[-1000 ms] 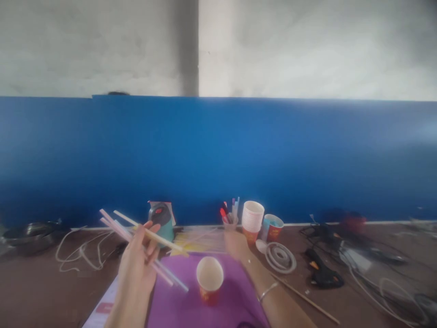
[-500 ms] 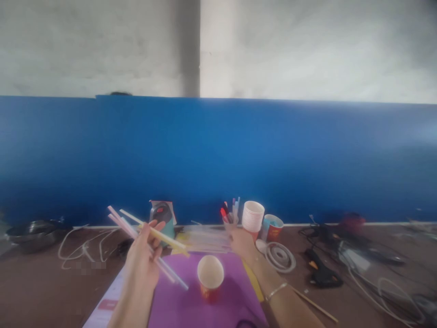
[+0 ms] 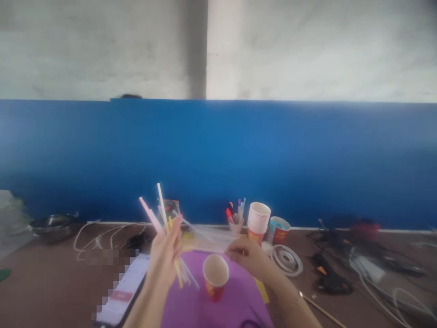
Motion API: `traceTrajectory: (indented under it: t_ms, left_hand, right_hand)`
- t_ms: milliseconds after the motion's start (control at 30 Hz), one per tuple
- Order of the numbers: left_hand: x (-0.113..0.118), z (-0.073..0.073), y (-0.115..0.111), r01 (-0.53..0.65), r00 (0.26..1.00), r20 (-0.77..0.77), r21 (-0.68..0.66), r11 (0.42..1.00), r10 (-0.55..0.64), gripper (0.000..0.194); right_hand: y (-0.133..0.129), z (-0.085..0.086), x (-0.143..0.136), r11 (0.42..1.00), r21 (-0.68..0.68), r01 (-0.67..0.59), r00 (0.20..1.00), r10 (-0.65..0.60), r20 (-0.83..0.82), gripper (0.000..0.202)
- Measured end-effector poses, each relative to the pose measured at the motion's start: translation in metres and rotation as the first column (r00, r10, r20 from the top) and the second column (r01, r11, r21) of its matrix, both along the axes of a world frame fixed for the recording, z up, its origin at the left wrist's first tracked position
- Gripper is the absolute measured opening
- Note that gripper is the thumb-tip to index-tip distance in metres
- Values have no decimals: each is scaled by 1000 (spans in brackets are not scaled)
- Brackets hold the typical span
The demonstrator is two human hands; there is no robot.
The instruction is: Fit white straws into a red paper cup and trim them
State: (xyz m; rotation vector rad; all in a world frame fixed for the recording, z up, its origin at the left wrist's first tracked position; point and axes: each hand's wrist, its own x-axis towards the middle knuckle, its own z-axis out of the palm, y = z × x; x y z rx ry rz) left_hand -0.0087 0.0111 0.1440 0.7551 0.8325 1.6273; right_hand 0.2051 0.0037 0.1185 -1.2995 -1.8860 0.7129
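The left hand (image 3: 164,259) closes its grip on a bunch of straws (image 3: 160,218), up-left of the paper cup (image 3: 215,275). Behind the cup, the right hand (image 3: 247,257) pinches a clear straw packet (image 3: 211,239) above the counter (image 3: 51,282).

Craft workbench: stacked paper cups (image 3: 258,219), marker pot (image 3: 235,217), glue gun (image 3: 329,278), tangled cables (image 3: 382,278), blue backdrop (image 3: 273,155).

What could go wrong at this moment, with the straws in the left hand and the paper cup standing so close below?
1. The left hand grips the bundle of thin pastel plastic straws loosely fanned; one may slip out.
2. The open red paper cup stands on the purple sheet between both hands; the lower straw ends or a wrist might tip it.
3. The right hand holds a clear plastic straw packet; more straws might spill.
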Motion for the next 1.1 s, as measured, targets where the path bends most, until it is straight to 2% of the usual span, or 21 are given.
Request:
traceTrajectory:
  t_ms: [267,500,633,733,833,967,1033,1100]
  left_hand:
    - [-1,-13,6,-90,996,29,38,995,89,35]
    - [1,-17,6,-98,993,67,8,995,97,35]
    - [6,-25,9,20,1000,6,-28,999,-20,37]
    - [19,-31,6,110,990,-76,-78,991,-116,36]
    - [35,-30,-4,197,966,-142,-137,971,-216,37]
    - [47,-23,-17,306,934,-131,-184,934,-332,37]
    - [49,-20,-21,303,942,-91,-175,937,-322,41]
    - [49,-17,-23,272,959,-41,-150,950,-281,46]
  right_hand:
    - [-15,5,5,998,-33,-54,998,54,-10,15]
    - [-19,11,20,995,-56,-84,996,84,-2,12]
    - [-17,10,24,996,-80,-32,994,40,100,13]
    - [-18,7,13,999,18,44,984,-46,170,12]
    - [-24,5,-8,985,132,109,986,-124,110,18]
    - [-36,8,-33,967,229,115,993,-121,13,17]
    - [-41,11,-37,967,237,98,995,-91,-41,21]
    - [-43,13,-38,981,183,63,992,-42,-120,24]
